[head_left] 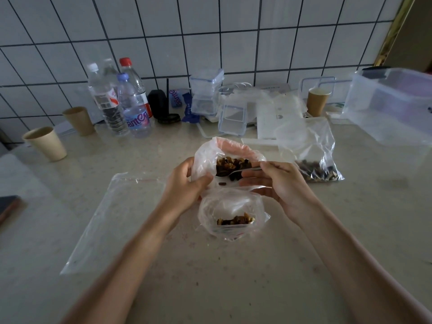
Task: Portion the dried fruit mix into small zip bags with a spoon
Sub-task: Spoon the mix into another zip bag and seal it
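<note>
Holding source bag mouth open with your left hand, so spoon, pinched in your right hand, reaches fruit mix. Small zip bag sits just below, mouth open, partly filled, shortening the carry.

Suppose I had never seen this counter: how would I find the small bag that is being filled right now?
Start at the two hands over the middle of the counter. Just below them, nearest the person, sits a small zip bag with its mouth open. Unlike the source bag held by the left hand or the bag lying to the right, it holds only a thin layer of dried fruit mix.
</note>
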Demonstrator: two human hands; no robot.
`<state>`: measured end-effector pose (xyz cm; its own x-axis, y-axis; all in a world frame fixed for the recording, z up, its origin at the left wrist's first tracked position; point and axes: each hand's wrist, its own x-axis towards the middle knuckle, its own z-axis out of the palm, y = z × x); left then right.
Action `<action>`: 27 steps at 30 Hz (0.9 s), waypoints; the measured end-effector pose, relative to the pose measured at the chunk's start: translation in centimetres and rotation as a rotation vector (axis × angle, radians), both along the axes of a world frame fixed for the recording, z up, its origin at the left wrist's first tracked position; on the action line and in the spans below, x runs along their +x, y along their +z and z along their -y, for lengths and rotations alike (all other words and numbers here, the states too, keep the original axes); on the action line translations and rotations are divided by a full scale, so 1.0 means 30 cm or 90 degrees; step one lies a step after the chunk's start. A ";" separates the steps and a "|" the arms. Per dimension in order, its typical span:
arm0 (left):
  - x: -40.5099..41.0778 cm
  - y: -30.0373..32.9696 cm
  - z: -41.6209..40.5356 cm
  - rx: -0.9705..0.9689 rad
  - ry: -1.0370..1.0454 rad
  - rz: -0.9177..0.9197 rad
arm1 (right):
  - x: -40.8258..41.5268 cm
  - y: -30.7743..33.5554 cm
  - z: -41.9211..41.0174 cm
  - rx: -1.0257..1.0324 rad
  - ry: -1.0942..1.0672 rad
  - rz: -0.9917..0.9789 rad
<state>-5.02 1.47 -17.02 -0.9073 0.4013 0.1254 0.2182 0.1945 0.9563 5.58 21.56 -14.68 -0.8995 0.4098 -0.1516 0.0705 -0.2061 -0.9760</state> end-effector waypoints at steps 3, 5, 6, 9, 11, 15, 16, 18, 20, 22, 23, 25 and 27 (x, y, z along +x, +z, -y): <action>0.003 0.010 -0.001 0.019 0.020 -0.002 | -0.001 0.006 -0.010 -0.025 -0.029 -0.013; 0.003 0.016 0.000 0.023 0.031 -0.010 | 0.000 0.009 -0.021 -0.019 -0.058 -0.016; 0.003 0.019 0.000 0.020 0.035 -0.015 | 0.000 0.011 -0.028 -0.011 -0.071 -0.016; 0.001 0.024 0.003 0.005 0.048 -0.035 | 0.000 0.014 -0.045 -0.001 -0.098 -0.029; -0.003 0.023 0.004 -0.011 0.062 -0.062 | -0.001 0.017 -0.055 0.000 -0.113 -0.046; -0.013 0.023 0.008 -0.075 0.110 -0.105 | 0.002 0.026 -0.072 0.002 -0.129 -0.088; -0.016 0.023 0.010 -0.093 0.127 -0.121 | 0.004 0.031 -0.075 -0.001 -0.129 -0.100; -0.021 0.030 0.017 -0.106 0.166 -0.146 | 0.010 0.042 -0.079 -0.007 -0.127 -0.124; -0.018 0.041 0.022 -0.113 0.202 -0.161 | 0.019 0.055 -0.083 -0.008 -0.119 -0.150; 0.000 0.051 0.031 -0.118 0.236 -0.183 | 0.029 0.069 -0.088 0.000 -0.100 -0.170; 0.018 0.054 0.037 -0.120 0.242 -0.198 | 0.034 0.076 -0.090 0.003 -0.086 -0.177; 0.062 0.057 0.057 -0.134 0.230 -0.218 | 0.044 0.090 -0.095 0.009 -0.056 -0.187; 0.107 0.056 0.082 -0.134 0.186 -0.197 | 0.052 0.100 -0.097 0.019 -0.021 -0.193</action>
